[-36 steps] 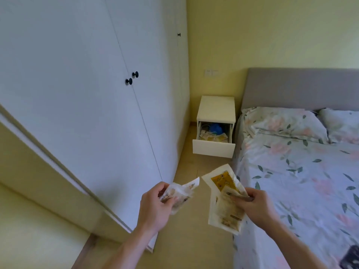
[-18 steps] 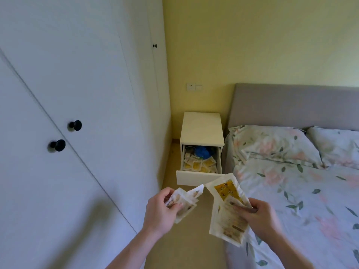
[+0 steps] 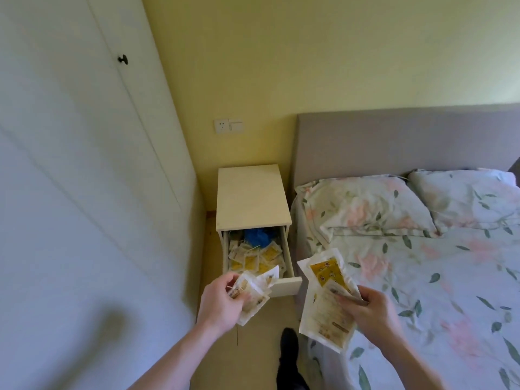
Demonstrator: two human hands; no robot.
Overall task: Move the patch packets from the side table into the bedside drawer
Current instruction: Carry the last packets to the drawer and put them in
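My left hand grips a small bunch of white patch packets just in front of the open bedside drawer. My right hand pinches a larger fan of white and yellow patch packets over the bed's edge, to the right of the drawer. The drawer is pulled out from the white bedside cabinet and holds several yellow and white packets and something blue at its back.
White wardrobe doors with a black knob line the left side. A bed with floral bedding and a grey headboard fills the right. Between them runs a narrow strip of floor, where my dark shoe shows.
I have moved closer to the bedside cabinet, so the open drawer now lies right before my hands. Both hands still hold their packets in the same way.
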